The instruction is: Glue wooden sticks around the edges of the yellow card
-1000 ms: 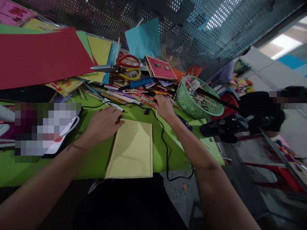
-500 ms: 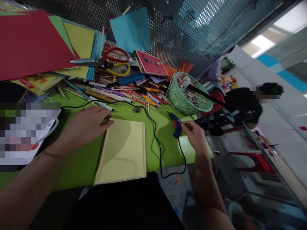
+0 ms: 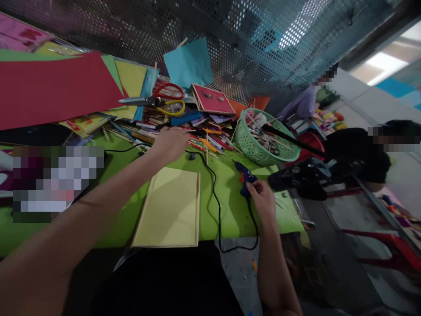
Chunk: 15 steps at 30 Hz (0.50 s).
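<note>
My left hand (image 3: 173,142) reaches over the pile of sticks and pens (image 3: 154,127), its fingers stretched forward above the near part; whether they touch anything there cannot be made out. Just below that hand lies a pale yellow panel (image 3: 171,208) with thin raised edges, flat on the green table cover (image 3: 226,219). At the right, my right hand (image 3: 261,197) has its thumb and fingers closed at the handle of a blue glue gun (image 3: 245,175). The gun points away to the upper left, and its black cord (image 3: 219,210) loops down past the table edge.
Scissors (image 3: 154,101) with red and yellow handles lie on the pile. Behind the gun stands a green basket (image 3: 253,140) of small supplies. Coloured paper (image 3: 59,92) is stacked at left, beside a blurred-out screen (image 3: 62,180). A person (image 3: 358,153) is at the far right.
My left hand has moved from beside the yellow panel forward and right to the pile. My right hand has come further onto the glue gun's handle, and the gun has tilted. The view has shifted.
</note>
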Motion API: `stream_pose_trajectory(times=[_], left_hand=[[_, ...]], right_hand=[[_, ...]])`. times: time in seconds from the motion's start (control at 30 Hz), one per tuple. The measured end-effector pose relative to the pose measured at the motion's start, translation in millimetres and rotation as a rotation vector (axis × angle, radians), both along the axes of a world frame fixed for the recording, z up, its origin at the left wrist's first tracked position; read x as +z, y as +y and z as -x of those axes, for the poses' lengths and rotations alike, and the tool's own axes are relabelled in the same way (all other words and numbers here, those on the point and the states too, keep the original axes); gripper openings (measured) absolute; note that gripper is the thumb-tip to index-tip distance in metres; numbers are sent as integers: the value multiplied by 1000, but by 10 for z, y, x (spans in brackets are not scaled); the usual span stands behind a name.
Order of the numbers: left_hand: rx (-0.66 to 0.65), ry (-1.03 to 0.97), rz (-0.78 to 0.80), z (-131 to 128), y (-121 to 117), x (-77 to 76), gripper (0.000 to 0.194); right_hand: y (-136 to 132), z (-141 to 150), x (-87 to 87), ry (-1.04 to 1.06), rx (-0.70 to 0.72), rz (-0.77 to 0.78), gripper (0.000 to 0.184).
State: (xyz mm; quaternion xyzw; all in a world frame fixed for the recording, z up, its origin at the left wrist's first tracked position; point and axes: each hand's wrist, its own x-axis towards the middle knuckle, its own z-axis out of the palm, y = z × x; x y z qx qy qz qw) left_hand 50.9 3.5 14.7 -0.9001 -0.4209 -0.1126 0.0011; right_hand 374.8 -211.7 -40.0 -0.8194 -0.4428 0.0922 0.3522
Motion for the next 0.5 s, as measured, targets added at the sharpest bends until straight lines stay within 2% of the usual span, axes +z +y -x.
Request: stream_pose_trajectory(times=[0.17,0.33,0.47,0.5], left_hand=[[19,12,-15,-281,226,-132,24],[10,18,-29,-315,321,-181,23],[-11,59,-32,-321,393,-190,13],[-17,71,-34,-326,408,-188,15]], right_hand=[[-38,-30,-54,15,24,2,56],[-39,-15,-37,-1,3,32,57],[-16,31,19,5,-17,40,59],[-9,44,33,9,-24,42,60]])
